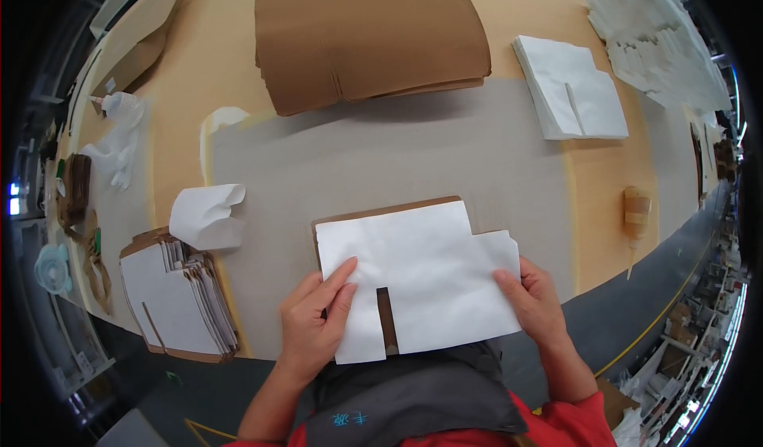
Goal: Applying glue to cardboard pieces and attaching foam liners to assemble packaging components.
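Note:
A white cut sheet (421, 272) with a slot lies on top of a brown cardboard piece (387, 209) of the same shape, at the near edge of the grey mat (381, 161). My left hand (314, 320) rests flat on the sheet's lower left part, fingers pressing down. At the sheet's right edge, my right hand (534, 300) pinches it between thumb and fingers. The brown cardboard shows along the top edge and through the slot.
A stack of white-faced cardboard pieces (179, 300) lies at the left with a curled white sheet (207, 216) above it. Brown cardboard blanks (366, 38) lie at the back, white sheets (572, 89) at the back right, a glue bottle (636, 216) on the right.

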{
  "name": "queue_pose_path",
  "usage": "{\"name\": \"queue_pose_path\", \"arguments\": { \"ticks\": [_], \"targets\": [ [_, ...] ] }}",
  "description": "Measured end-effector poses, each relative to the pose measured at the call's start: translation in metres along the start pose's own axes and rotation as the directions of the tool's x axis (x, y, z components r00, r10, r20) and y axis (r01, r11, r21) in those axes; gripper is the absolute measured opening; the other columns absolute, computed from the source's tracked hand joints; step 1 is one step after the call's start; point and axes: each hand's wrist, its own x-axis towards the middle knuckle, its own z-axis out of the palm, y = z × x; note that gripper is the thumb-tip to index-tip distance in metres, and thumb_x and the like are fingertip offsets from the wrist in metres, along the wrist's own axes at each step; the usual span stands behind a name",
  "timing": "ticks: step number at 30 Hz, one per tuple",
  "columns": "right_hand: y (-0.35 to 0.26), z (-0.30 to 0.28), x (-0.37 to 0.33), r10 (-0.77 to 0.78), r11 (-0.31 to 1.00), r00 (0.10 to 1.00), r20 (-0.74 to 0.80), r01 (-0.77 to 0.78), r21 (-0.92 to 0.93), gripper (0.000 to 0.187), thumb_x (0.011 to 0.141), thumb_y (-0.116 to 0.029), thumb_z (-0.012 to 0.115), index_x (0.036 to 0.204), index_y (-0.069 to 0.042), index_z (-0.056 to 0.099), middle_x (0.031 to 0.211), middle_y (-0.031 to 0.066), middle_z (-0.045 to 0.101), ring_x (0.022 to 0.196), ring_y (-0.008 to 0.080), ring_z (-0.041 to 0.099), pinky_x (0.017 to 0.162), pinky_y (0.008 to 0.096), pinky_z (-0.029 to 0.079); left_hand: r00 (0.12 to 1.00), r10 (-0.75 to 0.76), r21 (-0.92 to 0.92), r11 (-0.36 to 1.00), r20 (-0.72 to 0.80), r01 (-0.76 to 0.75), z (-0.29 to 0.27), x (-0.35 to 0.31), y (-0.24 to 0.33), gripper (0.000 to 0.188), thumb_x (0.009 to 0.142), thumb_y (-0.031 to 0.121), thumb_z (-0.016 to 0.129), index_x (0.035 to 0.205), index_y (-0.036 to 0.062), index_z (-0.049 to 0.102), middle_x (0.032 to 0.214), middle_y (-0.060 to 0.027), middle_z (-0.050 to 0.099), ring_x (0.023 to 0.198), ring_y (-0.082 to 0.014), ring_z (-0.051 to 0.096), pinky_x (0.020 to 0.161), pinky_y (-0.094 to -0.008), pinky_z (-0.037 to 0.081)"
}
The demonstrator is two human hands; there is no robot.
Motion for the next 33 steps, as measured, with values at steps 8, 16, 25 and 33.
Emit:
{"name": "queue_pose_path", "arguments": {
  "ticks": [8,16,25,33],
  "targets": [
    [0.001,-0.002,-0.002,-0.004,0.999,1.0,-0.022,0.004,0.035,0.028,0.103,-0.017,0.06,0.121,0.005,0.064,0.103,0.0026,0.069,0.089,0.0058,0.06,0.079,0.0229,0.05,0.994,-0.101,-0.028,0.994,0.05,0.102,0.001,0.002,0.006,0.034,0.093,0.008,0.07,0.126,0.0058,0.069,0.071,-0.005,0.044,0.059,-0.0138,0.043,0.055,-0.0295,0.039],
    [0.002,0.001,0.001,-0.012,0.999,1.0,-0.021,0.012,0.03,0.028,0.103,-0.015,0.059,0.121,0.006,0.063,0.103,0.0047,0.07,0.088,0.0068,0.061,0.078,0.0235,0.051,0.995,-0.097,-0.049,0.994,0.029,0.098,0.001,0.0,0.001,0.033,0.093,0.008,0.07,0.126,0.0045,0.069,0.072,-0.0054,0.044,0.059,-0.014,0.043,0.054,-0.0301,0.039],
    [-0.001,0.001,-0.001,-0.018,0.999,1.0,-0.022,0.019,0.04,0.028,0.103,-0.015,0.059,0.121,0.006,0.063,0.103,0.0049,0.07,0.086,0.0065,0.062,0.077,0.023,0.051,0.996,-0.084,-0.068,0.994,0.039,0.087,0.006,0.0,-0.005,0.033,0.094,0.01,0.069,0.126,0.0034,0.068,0.073,-0.0077,0.045,0.059,-0.0169,0.044,0.055,-0.0318,0.04],
    [0.002,0.004,0.002,0.0,1.0,1.0,-0.009,0.0,-0.012,0.029,0.103,-0.017,0.06,0.121,0.005,0.064,0.103,0.0032,0.069,0.089,0.0058,0.06,0.079,0.0229,0.05,0.991,-0.125,0.03,0.992,0.036,0.124,0.004,-0.003,-0.006,0.034,0.093,0.011,0.07,0.126,0.0051,0.069,0.073,-0.0073,0.046,0.059,-0.0168,0.045,0.056,-0.0312,0.041]
  ]
}}
